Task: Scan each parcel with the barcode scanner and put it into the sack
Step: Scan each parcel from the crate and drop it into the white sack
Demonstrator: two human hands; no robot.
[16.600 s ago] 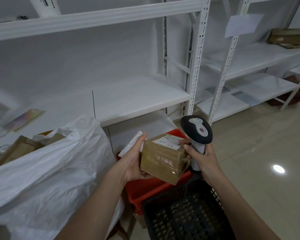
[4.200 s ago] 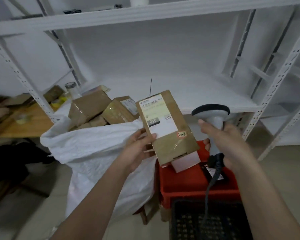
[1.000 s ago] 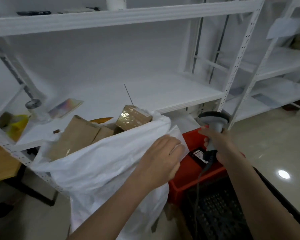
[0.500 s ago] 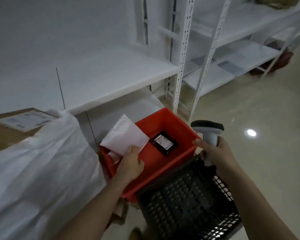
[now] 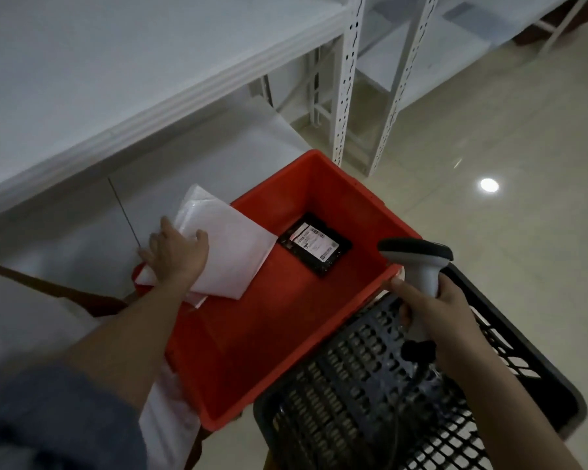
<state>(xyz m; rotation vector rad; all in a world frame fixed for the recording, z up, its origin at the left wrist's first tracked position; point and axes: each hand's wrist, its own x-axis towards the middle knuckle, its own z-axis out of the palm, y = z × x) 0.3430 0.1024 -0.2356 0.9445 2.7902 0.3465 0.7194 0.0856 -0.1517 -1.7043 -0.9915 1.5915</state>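
Parcel (image 5: 228, 256): flat white padded mailer

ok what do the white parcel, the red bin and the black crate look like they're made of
White parcel: probably a soft plastic or padded mailer, matte white, with creases where the left hand grips it. Red bin: rigid moulded plastic, smooth with a slight sheen and solid walls. Black crate: hard plastic too, judging by its regular perforated lattice, dull finish.
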